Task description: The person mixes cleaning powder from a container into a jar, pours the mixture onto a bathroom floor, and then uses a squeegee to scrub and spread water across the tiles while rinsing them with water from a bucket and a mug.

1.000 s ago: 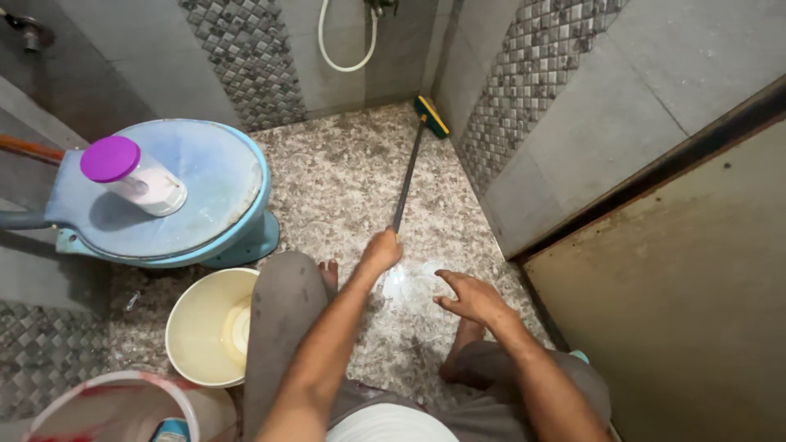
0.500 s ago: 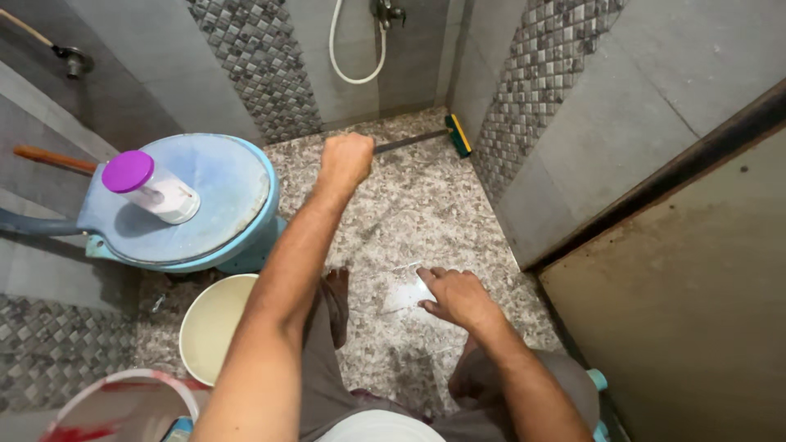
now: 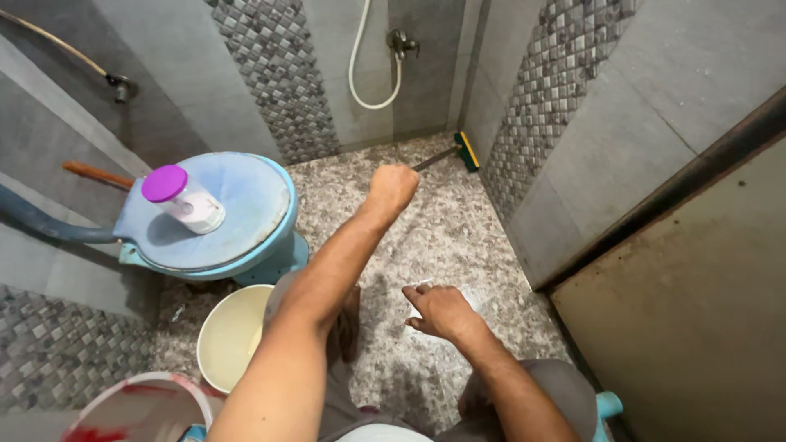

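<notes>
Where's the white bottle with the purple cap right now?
In the head view, the white bottle with the purple cap stands on the closed blue toilet lid at the left, above the cream plastic bucket.

Left of the fist: blue closed toilet lid [image 3: 237, 205], white container with purple cap [image 3: 184, 199] lying on it. Below: cream bucket [image 3: 232, 337]. Above: white shower hose [image 3: 370, 61] looping from wall tap [image 3: 402, 41].
</notes>
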